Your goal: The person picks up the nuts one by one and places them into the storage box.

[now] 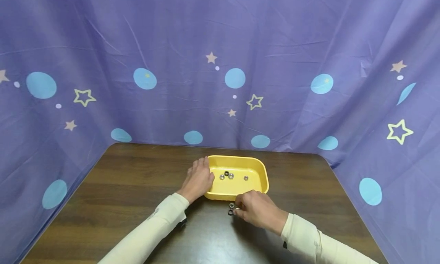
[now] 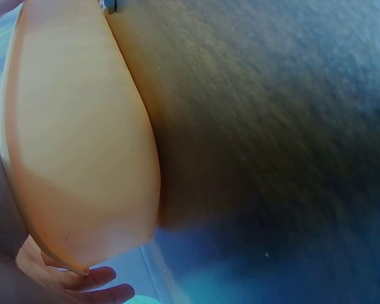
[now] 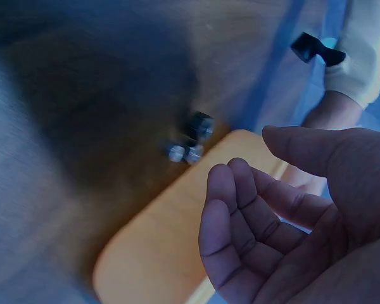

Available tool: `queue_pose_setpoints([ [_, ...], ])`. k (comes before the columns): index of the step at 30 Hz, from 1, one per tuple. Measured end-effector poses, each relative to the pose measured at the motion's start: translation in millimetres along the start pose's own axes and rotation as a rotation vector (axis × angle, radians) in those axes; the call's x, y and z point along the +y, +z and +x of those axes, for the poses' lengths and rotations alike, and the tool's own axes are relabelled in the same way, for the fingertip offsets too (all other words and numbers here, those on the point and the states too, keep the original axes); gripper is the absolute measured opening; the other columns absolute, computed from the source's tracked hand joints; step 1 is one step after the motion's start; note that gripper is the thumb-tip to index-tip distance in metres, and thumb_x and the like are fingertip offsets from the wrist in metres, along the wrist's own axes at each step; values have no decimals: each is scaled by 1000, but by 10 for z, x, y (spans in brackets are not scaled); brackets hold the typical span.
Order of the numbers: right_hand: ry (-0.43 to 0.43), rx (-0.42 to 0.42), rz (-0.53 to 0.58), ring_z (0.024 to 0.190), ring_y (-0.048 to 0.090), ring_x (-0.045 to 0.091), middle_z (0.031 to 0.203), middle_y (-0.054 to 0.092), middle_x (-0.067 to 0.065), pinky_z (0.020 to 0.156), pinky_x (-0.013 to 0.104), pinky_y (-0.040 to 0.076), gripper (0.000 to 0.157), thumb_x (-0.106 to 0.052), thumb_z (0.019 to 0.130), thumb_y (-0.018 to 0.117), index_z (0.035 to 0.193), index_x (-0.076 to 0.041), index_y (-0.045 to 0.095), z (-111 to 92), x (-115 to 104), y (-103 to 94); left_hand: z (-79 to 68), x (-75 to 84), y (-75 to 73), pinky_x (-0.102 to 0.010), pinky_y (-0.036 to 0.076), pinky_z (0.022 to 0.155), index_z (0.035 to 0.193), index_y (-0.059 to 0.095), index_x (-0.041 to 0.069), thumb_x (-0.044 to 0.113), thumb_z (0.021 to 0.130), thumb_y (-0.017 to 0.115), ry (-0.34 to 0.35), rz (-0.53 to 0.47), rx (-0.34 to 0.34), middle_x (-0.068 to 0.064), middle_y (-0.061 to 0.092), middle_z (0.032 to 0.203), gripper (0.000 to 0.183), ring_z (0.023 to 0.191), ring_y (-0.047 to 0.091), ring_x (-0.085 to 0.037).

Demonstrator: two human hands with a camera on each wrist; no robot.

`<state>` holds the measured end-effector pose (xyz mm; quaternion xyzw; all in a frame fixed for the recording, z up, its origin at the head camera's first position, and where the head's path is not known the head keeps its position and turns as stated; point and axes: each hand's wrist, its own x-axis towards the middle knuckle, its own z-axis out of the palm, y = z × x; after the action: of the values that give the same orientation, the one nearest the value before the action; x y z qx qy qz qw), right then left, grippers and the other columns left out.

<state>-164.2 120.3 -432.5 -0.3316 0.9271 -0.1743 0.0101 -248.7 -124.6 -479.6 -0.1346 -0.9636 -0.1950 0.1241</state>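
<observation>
A yellow tray (image 1: 237, 197) sits on the table with several hex nuts (image 1: 231, 176), silver and black, on its floor. My left hand (image 1: 197, 178) holds the tray's left rim; in the left wrist view its fingers (image 2: 101, 278) show past the tray's edge. Just in front of the near wall, my right hand (image 1: 258, 210) is low over a small group of nuts (image 1: 230, 211) on the table. In the right wrist view, its thumb stands apart from the loosely bent fingers (image 3: 218, 240), with no nut visible between them. Silver and black nuts (image 3: 193, 153) lie beside the tray there, blurred.
The brown wooden table (image 1: 137, 187) extends around the tray. A purple curtain (image 1: 192, 34) with stars and blue dots hangs behind it and along both sides. A dark strap piece (image 3: 316, 50) shows at the left cuff.
</observation>
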Motion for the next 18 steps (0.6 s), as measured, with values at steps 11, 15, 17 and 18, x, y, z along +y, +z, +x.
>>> queue_pose_setpoints([
  [11, -21, 15, -57, 62, 55, 3, 71, 62, -17, 53, 34, 48, 17, -22, 87, 93, 86, -23, 76, -86, 136, 226, 2, 9, -19, -65, 55, 104, 156, 44, -19, 17, 104, 68, 2, 6, 3, -34, 58, 147, 68, 134, 58, -49],
  [15, -42, 27, -82, 64, 53, 5, 72, 58, -16, 53, 33, 48, 17, -20, 85, 94, 86, -20, 77, -86, 152, 289, 2, 18, -26, -66, 54, 106, 156, 43, -20, 17, 104, 68, -6, 0, -5, -35, 57, 150, 69, 136, 57, -49],
  [17, -55, 36, -105, 66, 57, 7, 74, 61, -14, 54, 34, 50, 16, -18, 84, 94, 87, -19, 78, -84, 157, 312, 3, 22, -27, -66, 54, 106, 156, 43, -20, 17, 104, 68, -8, 0, -5, -35, 57, 150, 68, 136, 57, -49],
  [18, -61, 41, -116, 66, 59, 8, 75, 64, -13, 55, 35, 52, 15, -17, 84, 93, 87, -18, 78, -81, 162, 324, 1, 23, -26, -66, 54, 106, 156, 43, -20, 17, 104, 67, -7, 1, -5, -35, 57, 150, 68, 136, 57, -49],
])
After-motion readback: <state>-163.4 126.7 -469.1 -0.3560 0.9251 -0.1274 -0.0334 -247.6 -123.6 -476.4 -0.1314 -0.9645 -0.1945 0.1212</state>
